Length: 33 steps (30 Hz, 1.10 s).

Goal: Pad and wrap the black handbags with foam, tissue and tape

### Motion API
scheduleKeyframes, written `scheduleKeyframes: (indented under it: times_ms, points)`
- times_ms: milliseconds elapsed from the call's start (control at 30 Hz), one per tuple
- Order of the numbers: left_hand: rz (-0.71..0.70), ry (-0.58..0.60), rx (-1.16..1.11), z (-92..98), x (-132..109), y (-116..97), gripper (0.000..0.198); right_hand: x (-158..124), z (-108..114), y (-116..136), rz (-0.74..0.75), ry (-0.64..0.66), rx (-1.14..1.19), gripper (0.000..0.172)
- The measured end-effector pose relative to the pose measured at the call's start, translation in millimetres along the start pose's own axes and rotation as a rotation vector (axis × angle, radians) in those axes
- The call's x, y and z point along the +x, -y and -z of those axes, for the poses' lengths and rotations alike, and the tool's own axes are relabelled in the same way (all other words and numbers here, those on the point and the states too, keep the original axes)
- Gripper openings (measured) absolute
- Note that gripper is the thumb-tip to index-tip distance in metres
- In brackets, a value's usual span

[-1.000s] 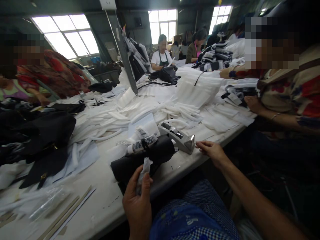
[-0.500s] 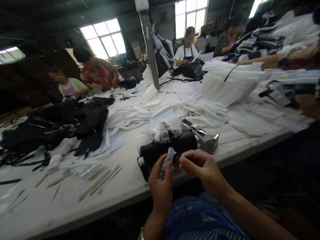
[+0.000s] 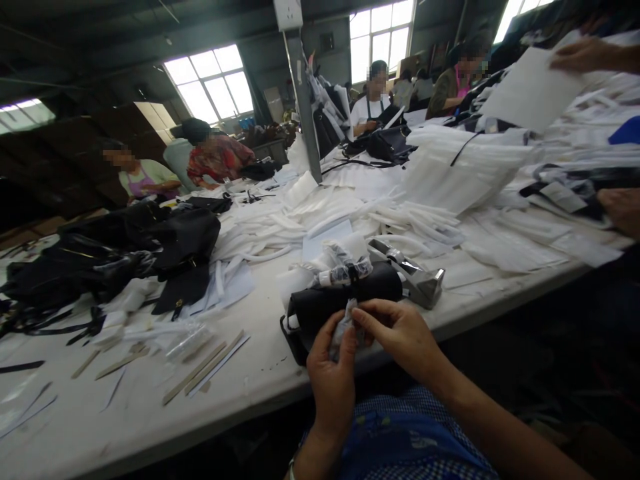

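Observation:
A black bag (image 3: 320,307) lies near the table's front edge, with a strap or handle wrapped in clear plastic (image 3: 345,270) across its top. Against its near side my left hand (image 3: 333,357) pinches a small piece of whitish wrapping (image 3: 344,328) between thumb and fingers. What the wrapping covers, if anything, is hidden. My right hand (image 3: 393,327) has thumb and fingertips closed on the right edge of the same wrapping. A metal tape dispenser (image 3: 425,283) stands just right of the bag, close beyond my right hand.
White foam strips and sheets (image 3: 280,227) cover the table's middle. Black bags (image 3: 125,247) are heaped at left, near loose cardboard strips (image 3: 200,370). A grey post (image 3: 306,100) rises behind. At upper right, a co-worker's hand (image 3: 583,55) holds a white sheet (image 3: 533,90).
My right hand has moved in from beside the wrapping and now touches it. My left hand keeps its pinch. At upper right, a co-worker's hand has lifted a white sheet.

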State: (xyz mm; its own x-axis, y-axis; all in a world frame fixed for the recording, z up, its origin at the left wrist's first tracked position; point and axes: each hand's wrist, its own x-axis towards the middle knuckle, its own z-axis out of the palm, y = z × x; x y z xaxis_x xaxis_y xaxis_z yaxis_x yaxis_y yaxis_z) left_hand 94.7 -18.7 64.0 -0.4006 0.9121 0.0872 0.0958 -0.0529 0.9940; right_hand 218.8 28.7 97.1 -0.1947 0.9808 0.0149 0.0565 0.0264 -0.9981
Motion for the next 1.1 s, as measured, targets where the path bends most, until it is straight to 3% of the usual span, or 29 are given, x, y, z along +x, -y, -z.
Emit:
scheduleKeyframes:
  times_ms: [200,433,633,933,1100]
  points:
    - [0.232,0.108,-0.248,5.6,-7.5,-6.9,0.044,-3.9,11.3,-5.5,0.059,0.08,-0.052,0.025]
    - [0.348,0.217,-0.36,12.7,-10.6,-20.4,0.03,-5.7,9.3,-12.3,-0.007,0.131,0.052,0.032]
    - [0.476,0.323,-0.455,16.6,-17.0,-31.1,0.03,-4.2,7.1,-8.2,0.012,0.197,0.174,0.018]
    - [0.492,0.358,-0.476,15.8,-24.5,-34.7,0.03,-5.2,-5.3,-7.7,-0.037,0.127,0.16,0.016]
    - [0.455,0.332,-0.463,15.4,-25.5,-34.6,0.031,-5.2,-6.4,-3.9,-0.013,0.094,0.034,0.012]
